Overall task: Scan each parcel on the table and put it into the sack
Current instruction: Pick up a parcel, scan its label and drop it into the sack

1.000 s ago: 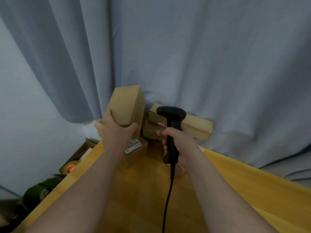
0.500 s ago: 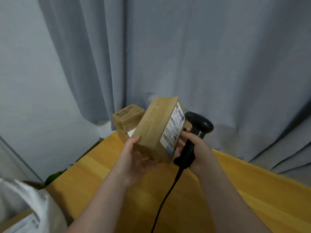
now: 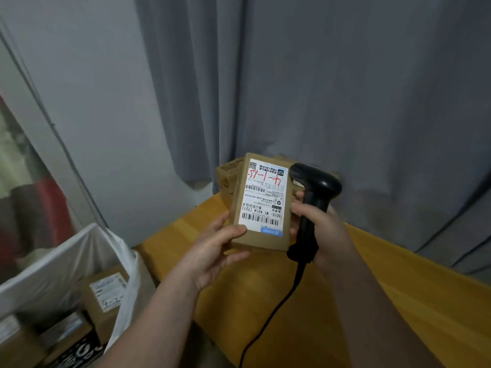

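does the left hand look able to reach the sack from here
Probably yes: the sack stands open below and left of the left hand, with nothing between them; that hand holds the parcel.

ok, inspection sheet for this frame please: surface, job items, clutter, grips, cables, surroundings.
Surface: yellow wooden table.
Job's things: labelled parcel held above the table, label facing the camera; black scanner beside its right edge; more parcels at the table's far corner; white sack open at left, parcels inside.
Clutter: nothing seen.
Grips: left hand holds the parcel's lower left corner; right hand grips the scanner handle.
Cables: scanner cable hangs from the handle, across the table edge.
Surroundings: grey curtain behind, pale wall at left.
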